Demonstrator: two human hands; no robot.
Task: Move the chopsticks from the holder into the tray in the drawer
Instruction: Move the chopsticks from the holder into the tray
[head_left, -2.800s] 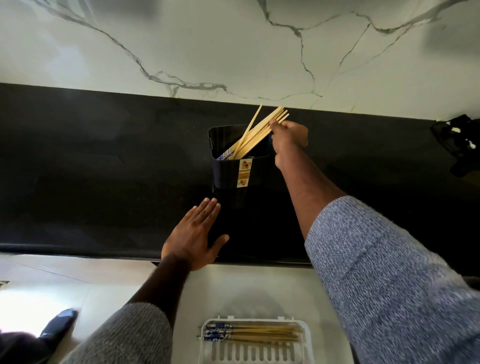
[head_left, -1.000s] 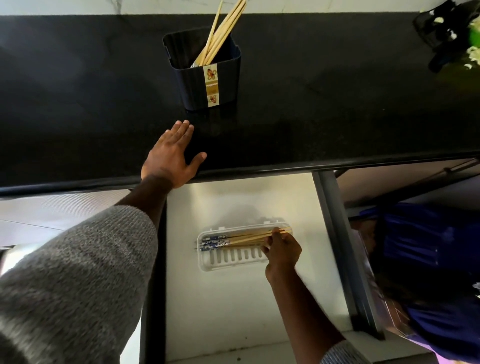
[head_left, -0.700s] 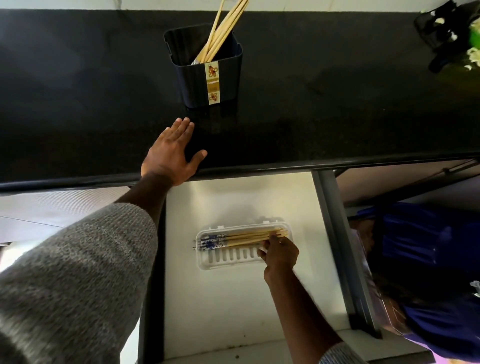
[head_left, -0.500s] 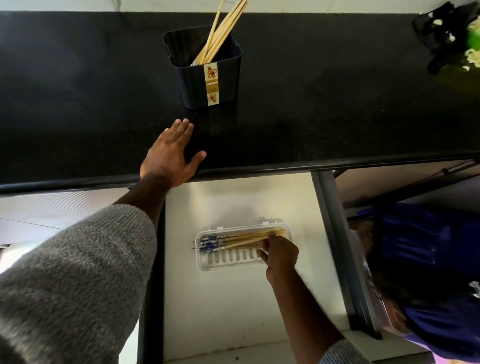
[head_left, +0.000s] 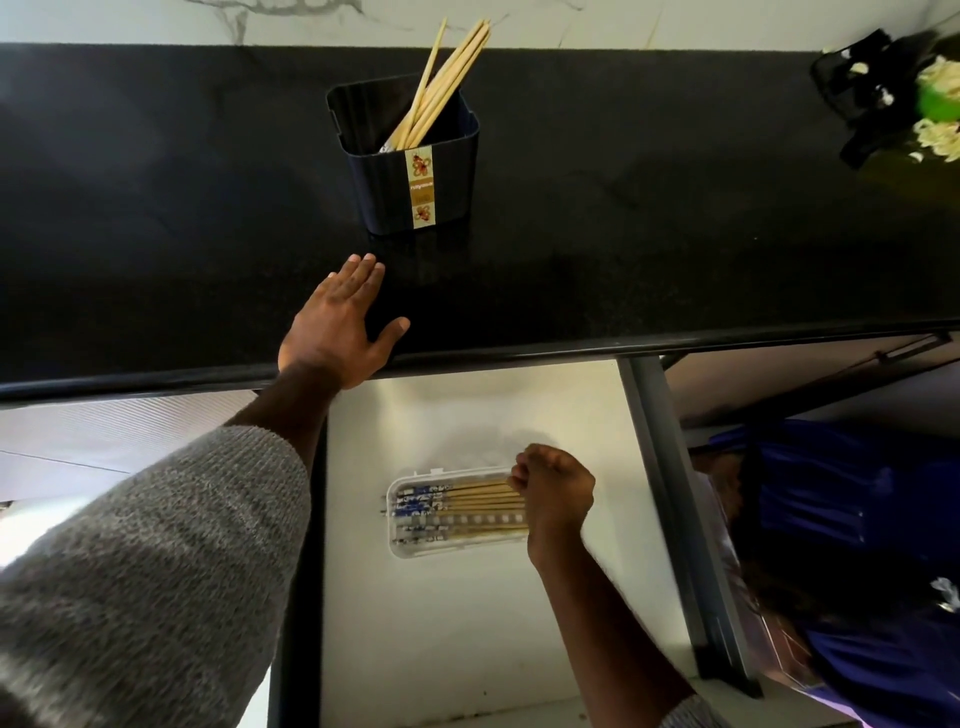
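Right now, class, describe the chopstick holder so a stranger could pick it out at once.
Find the black countertop below the marble wall. The holder stands on it beyond the left hand: a dark, squarish tub, the only thing there with wooden chopsticks leaning out and a yellow flowered label.

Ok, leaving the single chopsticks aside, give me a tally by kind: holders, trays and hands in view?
Holder: 1
Tray: 1
Hands: 2 (left hand, right hand)
Total: 4
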